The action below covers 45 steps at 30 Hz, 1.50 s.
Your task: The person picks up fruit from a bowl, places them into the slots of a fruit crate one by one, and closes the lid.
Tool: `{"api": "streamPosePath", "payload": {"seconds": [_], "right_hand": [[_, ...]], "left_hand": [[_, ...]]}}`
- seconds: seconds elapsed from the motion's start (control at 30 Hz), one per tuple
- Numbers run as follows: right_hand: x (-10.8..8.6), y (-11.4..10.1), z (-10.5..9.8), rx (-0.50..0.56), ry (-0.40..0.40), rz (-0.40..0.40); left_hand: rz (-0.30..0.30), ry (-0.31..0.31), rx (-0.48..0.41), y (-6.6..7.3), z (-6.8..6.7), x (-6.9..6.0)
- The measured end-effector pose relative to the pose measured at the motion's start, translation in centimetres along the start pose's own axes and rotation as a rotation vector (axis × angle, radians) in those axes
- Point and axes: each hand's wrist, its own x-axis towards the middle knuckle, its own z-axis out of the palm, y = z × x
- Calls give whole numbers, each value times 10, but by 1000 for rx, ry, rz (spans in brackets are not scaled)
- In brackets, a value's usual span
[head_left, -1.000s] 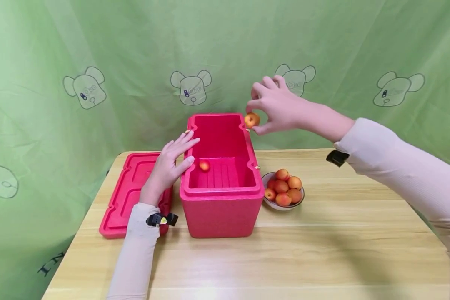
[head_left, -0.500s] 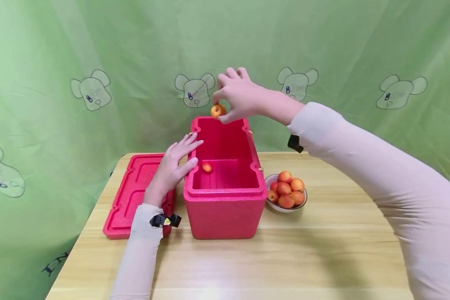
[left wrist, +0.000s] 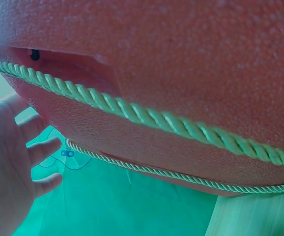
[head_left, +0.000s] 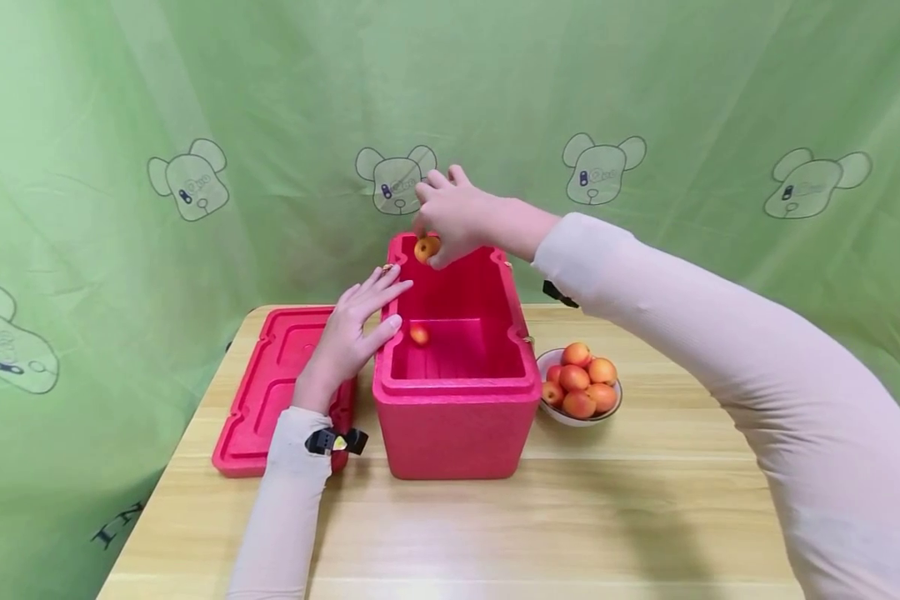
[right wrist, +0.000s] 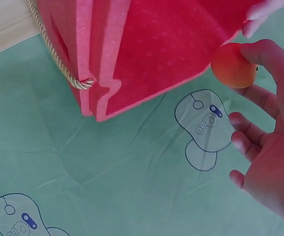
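The right hand point(head_left: 457, 212) pinches an orange fruit point(head_left: 426, 249) between thumb and fingers at the far left part of the red box's opening. In the right wrist view the same fruit point(right wrist: 233, 66) sits between thumb and index finger of the hand point(right wrist: 274, 132). The left hand point(head_left: 352, 329) rests with spread, fairly straight fingers on the left rim of the red box point(head_left: 457, 433). One reddish fruit point(head_left: 419, 334) lies inside, at the left. In the left wrist view the hand point(left wrist: 14, 152) is beside the box's wall point(left wrist: 191, 64), near a twisted rope point(left wrist: 147, 115).
Right of the box stands a white bowl point(head_left: 570, 420) heaped with several orange fruits point(head_left: 579, 403). A red lid point(head_left: 251, 417) lies on the wooden table point(head_left: 435, 542) to the left, partly under the left arm. A green curtain point(head_left: 495, 75) hangs behind.
The right hand has carried the pinched fruit leftward from the box's far right corner, then down toward the opening. The left hand stays on the rim. The head view has shifted slightly.
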Motion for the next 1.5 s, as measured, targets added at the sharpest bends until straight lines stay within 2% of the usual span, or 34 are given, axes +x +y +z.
{"api": "streamPosePath", "payload": {"seconds": [0.3,0.47,1.07,1.27,1.5], "right_hand": [[2,-1,20,-45,-112,32],[3,1,28,-76,-135,40],[-8,8,38,-195,-100,46],[-15,15,34,-171,-98,72],[-35,30,32,-112,-6,56]], "left_hand": [[-4,-16,-6,5,4,2],[-6,-12,-3,7,5,1],[4,-9,-3,8,4,1],[1,-18,-4,6,4,1],[-6,-14,-14,6,5,-1]]}}
